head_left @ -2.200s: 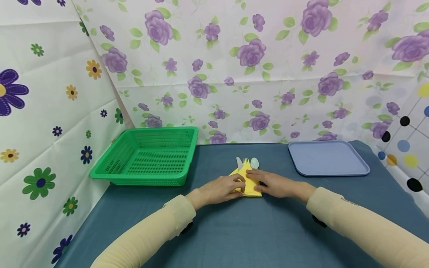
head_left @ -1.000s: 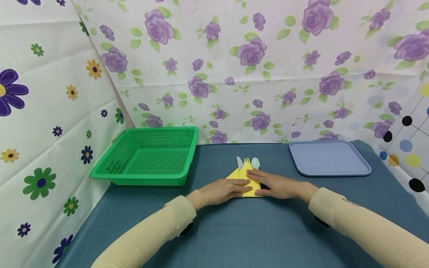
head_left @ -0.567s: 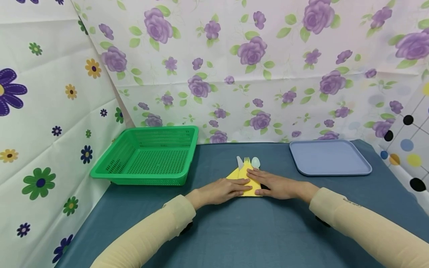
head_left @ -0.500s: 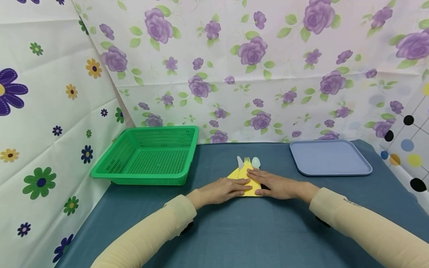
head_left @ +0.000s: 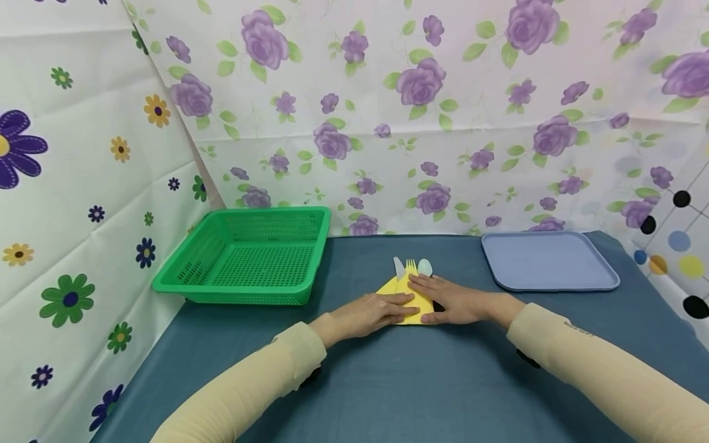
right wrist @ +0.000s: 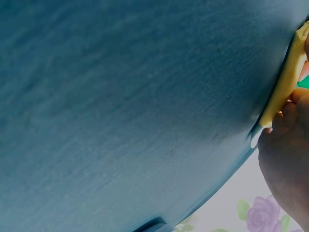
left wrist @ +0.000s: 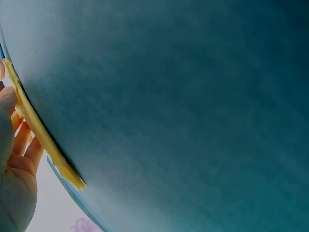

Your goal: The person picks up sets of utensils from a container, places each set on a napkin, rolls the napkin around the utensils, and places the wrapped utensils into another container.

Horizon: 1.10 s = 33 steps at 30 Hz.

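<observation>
A folded yellow napkin point(head_left: 425, 304) lies on the table with a whitish knife point(head_left: 398, 267), a yellow fork point(head_left: 411, 266) and a pale spoon point(head_left: 424, 267) poking out of its far end. The lower parts of the cutlery are hidden. My left hand point(head_left: 362, 315) rests on the napkin from the left, fingers stretched across its lower half. From the right, my right hand point(head_left: 455, 301) presses on its right side with extended fingers. Both wrist views catch the napkin's yellow edge point(left wrist: 41, 128) low against the tabletop; the spoon tip point(right wrist: 255, 138) shows in the right one.
A green perforated basket point(head_left: 314, 264) stands at the back left. At the back right lies a flat blue-grey tray point(head_left: 551, 261). Dark blue cloth point(head_left: 421, 381) covers the table, and flower-patterned sheets point(head_left: 376, 154) hang behind and to the left.
My left fingers, bent at the napkin's left part 2.2 seconds ago, have straightened and lie across it. More of its left corner shows. The right hand has barely moved.
</observation>
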### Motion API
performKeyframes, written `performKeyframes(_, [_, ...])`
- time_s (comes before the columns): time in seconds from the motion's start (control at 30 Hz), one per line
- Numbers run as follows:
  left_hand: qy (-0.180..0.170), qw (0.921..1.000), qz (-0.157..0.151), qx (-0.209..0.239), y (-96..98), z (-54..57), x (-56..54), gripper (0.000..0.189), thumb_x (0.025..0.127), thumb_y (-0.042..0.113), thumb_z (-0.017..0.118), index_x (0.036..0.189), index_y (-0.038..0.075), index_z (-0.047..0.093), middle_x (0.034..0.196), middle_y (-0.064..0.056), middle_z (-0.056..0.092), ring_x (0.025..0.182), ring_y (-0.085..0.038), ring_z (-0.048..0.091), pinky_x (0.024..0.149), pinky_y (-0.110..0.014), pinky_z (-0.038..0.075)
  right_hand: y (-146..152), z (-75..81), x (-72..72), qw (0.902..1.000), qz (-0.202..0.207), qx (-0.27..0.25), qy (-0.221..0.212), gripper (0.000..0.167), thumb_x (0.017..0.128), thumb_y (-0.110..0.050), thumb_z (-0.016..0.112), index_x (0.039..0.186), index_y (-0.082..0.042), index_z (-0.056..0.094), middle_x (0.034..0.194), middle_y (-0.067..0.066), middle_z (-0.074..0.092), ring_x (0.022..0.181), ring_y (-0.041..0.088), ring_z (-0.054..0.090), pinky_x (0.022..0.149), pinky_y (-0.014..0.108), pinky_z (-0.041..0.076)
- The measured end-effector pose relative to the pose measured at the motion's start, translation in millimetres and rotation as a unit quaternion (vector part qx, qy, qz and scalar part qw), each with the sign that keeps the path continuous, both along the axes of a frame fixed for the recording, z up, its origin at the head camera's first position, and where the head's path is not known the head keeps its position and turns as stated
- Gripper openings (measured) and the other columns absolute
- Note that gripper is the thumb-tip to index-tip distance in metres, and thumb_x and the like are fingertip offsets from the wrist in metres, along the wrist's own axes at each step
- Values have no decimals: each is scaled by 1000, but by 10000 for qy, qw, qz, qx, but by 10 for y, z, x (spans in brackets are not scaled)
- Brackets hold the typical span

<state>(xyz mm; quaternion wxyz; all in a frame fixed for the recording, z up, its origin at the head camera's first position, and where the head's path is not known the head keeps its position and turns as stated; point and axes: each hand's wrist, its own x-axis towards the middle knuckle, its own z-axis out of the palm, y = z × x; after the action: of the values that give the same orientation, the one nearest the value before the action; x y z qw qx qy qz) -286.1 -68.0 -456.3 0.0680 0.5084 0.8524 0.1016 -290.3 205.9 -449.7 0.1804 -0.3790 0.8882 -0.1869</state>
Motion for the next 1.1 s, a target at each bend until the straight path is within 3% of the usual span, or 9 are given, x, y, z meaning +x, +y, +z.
performKeyframes(0.37, [2, 10000, 69, -70, -11, 13, -6, 48, 113, 30, 48, 161, 29, 43, 166, -2, 37, 153, -15, 34, 118, -38, 41, 20, -49, -66, 9997, -176, 179, -11, 90, 103, -61, 56, 169, -19, 12, 175, -1, 0, 161, 22, -1, 129, 51, 2])
performKeyframes(0.57, [-34, 9999, 91, -109, -17, 14, -9, 51, 113, 31, 47, 162, 27, 39, 166, -2, 35, 152, -16, 34, 118, -38, 41, 23, -59, -74, 9999, -104, 91, -39, 89, 104, -60, 54, 169, -17, 10, 176, 2, -1, 161, 25, -1, 128, 53, 1])
performKeyframes(0.8, [-4, 9999, 46, -93, -8, 5, -20, 51, 112, 29, 49, 162, 26, 40, 165, -2, 37, 150, -17, 38, 116, -38, 43, 29, -33, -76, 9997, 67, -173, -145, 85, 106, -52, 55, 168, -10, 14, 175, 13, 3, 160, 38, 2, 125, 64, 3])
performKeyframes(1.1, [-141, 9999, 19, -29, -21, -4, -17, 53, 110, 26, 54, 161, 25, 41, 165, -2, 38, 151, -15, 36, 118, -38, 41, 67, -59, -81, 9992, 230, -259, -218, 93, 103, -50, 63, 168, -9, 11, 175, 15, 2, 160, 39, 0, 124, 66, 4])
